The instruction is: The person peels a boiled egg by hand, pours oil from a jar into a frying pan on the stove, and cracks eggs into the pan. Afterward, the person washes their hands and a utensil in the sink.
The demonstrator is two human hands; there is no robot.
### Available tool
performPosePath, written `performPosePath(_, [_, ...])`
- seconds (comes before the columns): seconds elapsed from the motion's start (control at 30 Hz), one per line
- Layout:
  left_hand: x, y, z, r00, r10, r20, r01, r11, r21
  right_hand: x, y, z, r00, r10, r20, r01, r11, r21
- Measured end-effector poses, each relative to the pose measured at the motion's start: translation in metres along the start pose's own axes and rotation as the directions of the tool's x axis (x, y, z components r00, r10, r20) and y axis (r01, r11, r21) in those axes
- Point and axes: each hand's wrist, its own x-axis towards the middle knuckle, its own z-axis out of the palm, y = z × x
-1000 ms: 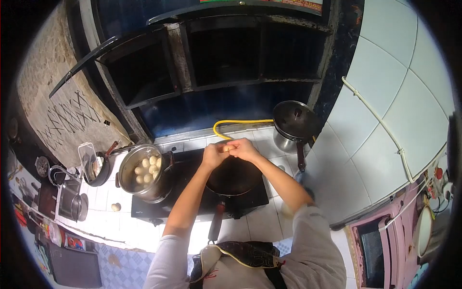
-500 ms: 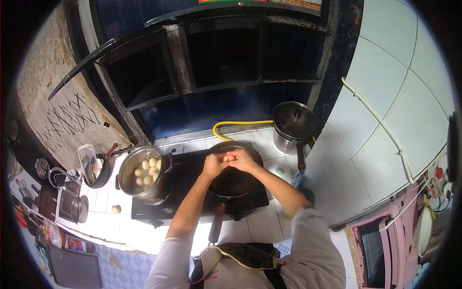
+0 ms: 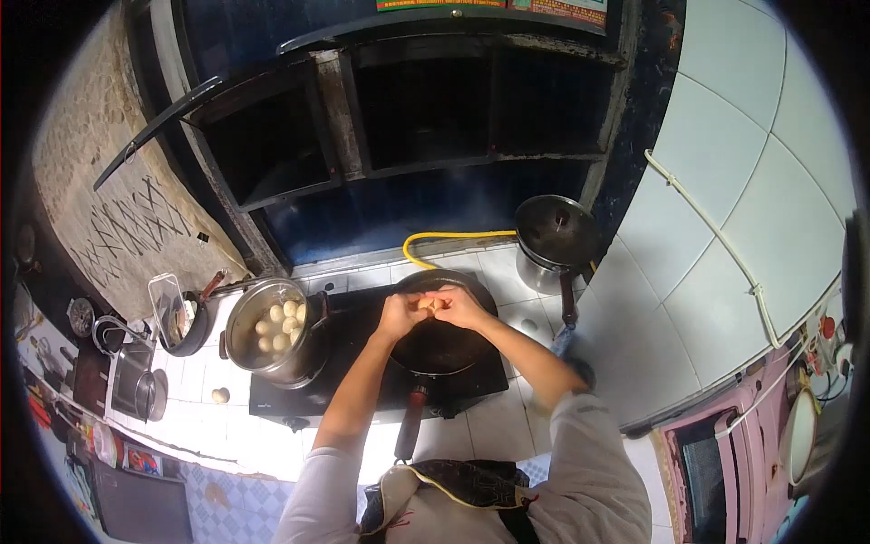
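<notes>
Okay so the biggest thing here is the white tiled counter (image 3: 489,435), spreading out under and around the left hand (image 3: 403,314) and the right hand (image 3: 463,309) and carrying pretty much everything. The black stove (image 3: 352,317) is sitting on it, below the hands and reaching off to their left. Next down, the dark frying pan (image 3: 439,349) is resting on the stove right beneath the hands, its handle (image 3: 410,424) pointing back toward the person (image 3: 444,526), probably so it's easy to grab. The steel pot (image 3: 272,364) is standing on the stove left of the hands, uncovered, holding a bunch of pale eggs (image 3: 275,314) in what looks like liquid, I'm guessing for easy reach. A lidded pot (image 3: 555,227) is sitting off the stove, farther out to the right of the hands, maybe just out of the way. Both hands are meeting over the pan, neither one open. Down at the small end, one loose egg (image 3: 220,395) is lying well left of the hands, past the stove's edge. The brownish egg (image 3: 431,305) is being pinched between both hands, likely for control because it's so small and round; can't tell if it's whole or split.
</notes>
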Motion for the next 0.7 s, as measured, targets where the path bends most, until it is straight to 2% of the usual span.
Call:
performPosePath(0.17, [-0.001,0.007,-0.007,0.999,-0.021,0.045,0.017,0.996,0.086,-0.001,-0.003,-0.005,0.996,-0.086,0.026,0.087,0.995,-0.043])
performPosePath(0.23, [0.001,0.0,-0.008,0.999,-0.003,0.045,0.001,0.998,0.059,-0.002,-0.005,-0.01,0.993,-0.085,0.08,0.096,0.984,-0.151])
performPosePath(0.3, [0.001,0.002,-0.01,0.999,0.012,0.044,-0.013,0.999,0.03,-0.002,-0.008,-0.011,0.991,-0.101,0.083,0.113,0.98,-0.163])
performPosePath(0.43, [0.004,0.012,-0.016,0.997,0.03,0.072,-0.042,0.985,0.165,-0.001,-0.006,-0.013,0.978,-0.19,0.085,0.206,0.944,-0.256])
performPosePath(0.47, [0.004,0.013,-0.017,0.996,0.015,0.086,-0.033,0.977,0.21,-0.001,-0.009,-0.014,0.978,-0.19,0.086,0.206,0.945,-0.255])
performPosePath(0.57, [0.006,0.014,-0.019,0.994,0.058,0.089,-0.074,0.979,0.189,0.001,-0.018,-0.02,0.982,-0.153,0.11,0.181,0.932,-0.315])
performPosePath(0.7, [0.011,0.031,-0.028,0.993,0.07,0.09,-0.09,0.967,0.239,0.012,-0.029,-0.032,0.964,-0.187,0.188,0.248,0.884,-0.396])
